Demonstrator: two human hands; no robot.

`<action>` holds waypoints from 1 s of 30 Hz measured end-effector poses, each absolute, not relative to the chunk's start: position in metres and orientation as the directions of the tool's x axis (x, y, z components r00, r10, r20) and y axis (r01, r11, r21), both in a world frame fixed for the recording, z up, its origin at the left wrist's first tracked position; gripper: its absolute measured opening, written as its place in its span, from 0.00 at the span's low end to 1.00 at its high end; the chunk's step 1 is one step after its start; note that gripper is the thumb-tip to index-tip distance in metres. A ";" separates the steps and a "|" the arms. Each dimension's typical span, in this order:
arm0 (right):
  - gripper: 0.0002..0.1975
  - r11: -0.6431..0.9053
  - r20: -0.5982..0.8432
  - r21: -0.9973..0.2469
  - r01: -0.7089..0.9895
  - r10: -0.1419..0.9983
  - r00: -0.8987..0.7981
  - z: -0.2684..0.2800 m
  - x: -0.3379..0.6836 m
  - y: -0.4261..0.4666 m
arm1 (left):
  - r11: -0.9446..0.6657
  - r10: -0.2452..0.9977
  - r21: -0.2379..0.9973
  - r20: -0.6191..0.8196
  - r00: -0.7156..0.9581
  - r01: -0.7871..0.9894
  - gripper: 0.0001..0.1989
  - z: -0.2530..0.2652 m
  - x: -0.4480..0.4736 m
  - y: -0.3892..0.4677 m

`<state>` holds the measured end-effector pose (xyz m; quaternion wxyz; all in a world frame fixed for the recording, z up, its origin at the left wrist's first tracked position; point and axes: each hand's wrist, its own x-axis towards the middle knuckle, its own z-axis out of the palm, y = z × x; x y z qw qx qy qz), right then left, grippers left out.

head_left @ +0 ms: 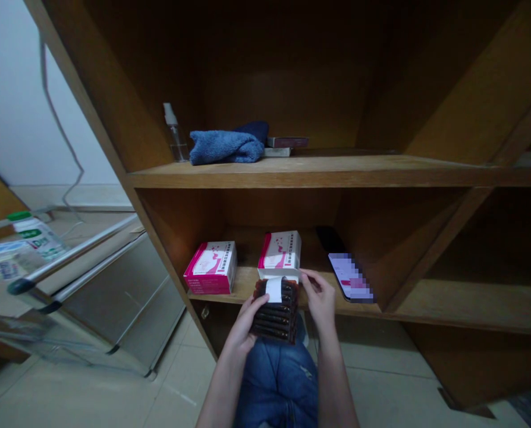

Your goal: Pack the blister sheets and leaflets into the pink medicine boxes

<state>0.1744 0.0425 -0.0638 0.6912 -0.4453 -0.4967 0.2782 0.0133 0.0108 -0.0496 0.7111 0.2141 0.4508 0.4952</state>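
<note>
At the far left a grey cable [53,101] runs down a pale wall. Nearer, a white bottle [40,238] with a green cap leans on a metal-railed cart [151,297] that stands beside the wooden cabinet. On the upper shelf [319,178], at its left end, a clear spray bottle [178,142] stands upright next to a crumpled blue towel [225,147].

Below, on the lower shelf [246,288], the left box [209,267], pink and white, sits near the left wall. To its right and nearer, the left hand [246,321] is closed around the edge of a pack [274,321] of dark brown vials, thumb lying over its white band [273,290], fingers mostly hidden behind it. The pack is held up just in front of the shelf's near edge, above the jeans [276,380]. Right behind it, on the shelf, is the right box [279,251], of the same colours and well apart from the left box. On the upper shelf two flat boxes [287,142] lie stacked.

The right hand [319,297] has thumb and forefinger pinched together on the right box's near right corner, the other fingers loosely curled. Farther right lies a phone [345,276], its screen lit.
</note>
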 end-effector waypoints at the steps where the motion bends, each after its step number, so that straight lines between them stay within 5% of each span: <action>1: 0.09 0.461 0.444 -0.887 0.039 0.824 0.352 -0.062 0.174 0.041 | 0.416 0.899 0.753 -0.424 0.109 -0.510 0.07 -0.050 0.014 0.010; 8: 0.07 0.461 0.436 -0.887 -0.035 0.858 0.271 -0.061 0.173 0.036 | 0.373 0.919 0.763 -0.382 0.098 -0.528 0.08 -0.049 0.017 0.009; 14: 0.08 0.445 0.423 -0.895 -0.021 0.864 0.275 -0.060 0.176 0.035 | 0.290 0.953 0.791 -0.289 0.089 -0.538 0.21 -0.043 0.015 0.009; 24: 0.14 0.320 0.267 -0.941 -0.113 0.903 0.337 -0.057 0.180 0.036 | 0.344 0.919 0.798 -0.177 0.354 -0.495 0.33 -0.048 0.007 0.002; 30: 0.14 0.323 0.274 -0.943 -0.077 0.888 0.369 -0.056 0.178 0.035 | 0.347 0.923 0.796 -0.194 0.333 -0.497 0.35 -0.053 0.012 0.002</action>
